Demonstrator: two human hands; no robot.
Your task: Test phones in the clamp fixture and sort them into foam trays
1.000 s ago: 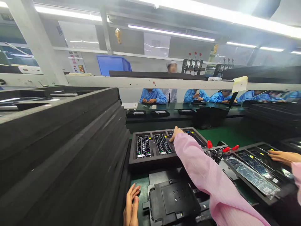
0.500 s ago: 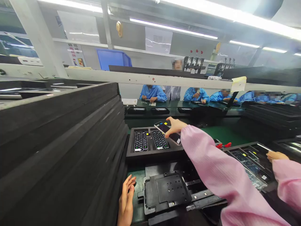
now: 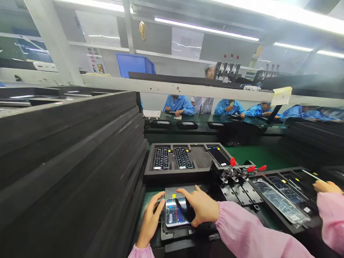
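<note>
A phone (image 3: 176,211) with a lit screen lies on a black fixture (image 3: 172,234) right in front of me. My right hand (image 3: 202,208) grips its right side, thumb across the screen and index finger along the top edge. My left hand (image 3: 149,222) rests against its left edge with fingers spread. Behind the fixture, a black foam tray (image 3: 174,173) holds two phones showing keypad screens (image 3: 161,158) and a dark phone (image 3: 218,156), with one empty slot (image 3: 200,157) between them.
A tall stack of black foam trays (image 3: 70,161) walls off the left. Red-handled toggle clamps (image 3: 240,170) stand right of the fixture. Another tray (image 3: 281,202) with bagged parts lies at the right, a co-worker's hand (image 3: 326,186) over it. People in blue sit across the bench.
My right hand lifted a phone out of the foam tray and brought it down onto the fixture. My left hand moved in from the fixture's left to the phone's edge.
</note>
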